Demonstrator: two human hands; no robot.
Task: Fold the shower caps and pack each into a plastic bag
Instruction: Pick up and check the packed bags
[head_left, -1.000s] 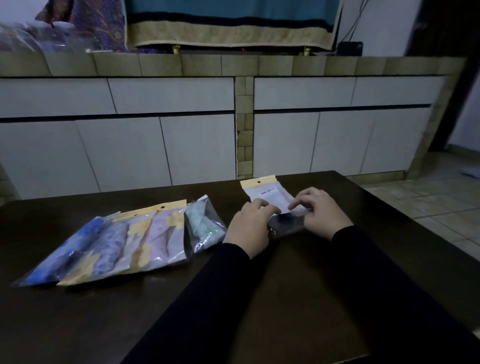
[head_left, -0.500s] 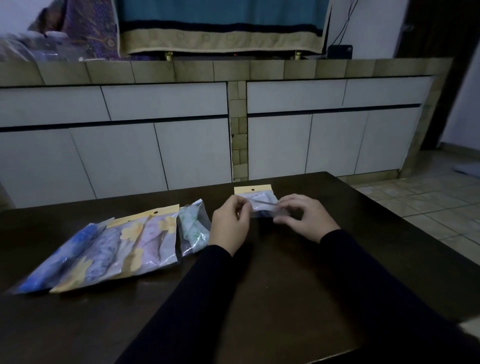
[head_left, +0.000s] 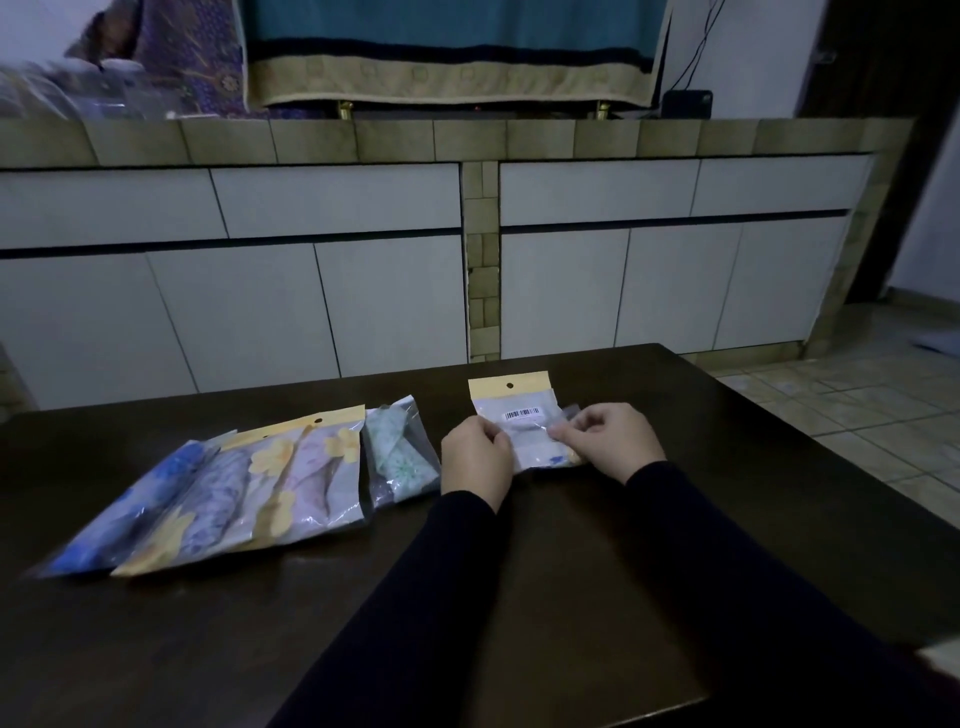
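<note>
A small clear plastic bag (head_left: 519, 415) with a yellow header strip and a barcode label stands tilted up off the dark table (head_left: 519, 597). My left hand (head_left: 475, 457) pinches its left edge and my right hand (head_left: 605, 441) pinches its right side. A pale folded shower cap with blue marks shows inside near the bag's bottom (head_left: 550, 460). To the left lies a green-patterned cap in a clear bag (head_left: 400, 452), then a yellow-flower bag (head_left: 301, 467), a grey-blue patterned one (head_left: 218, 499) and a blue one (head_left: 130, 519).
The packed bags overlap in a row on the table's left half. The table's far edge runs just behind the held bag, its right edge drops to a tiled floor (head_left: 857, 405). White cabinet doors (head_left: 363, 301) stand behind.
The bag has been lifted from lying flat to standing upright between both hands, its label side now facing me. The dark bundle seen beside it a second ago no longer shows.
</note>
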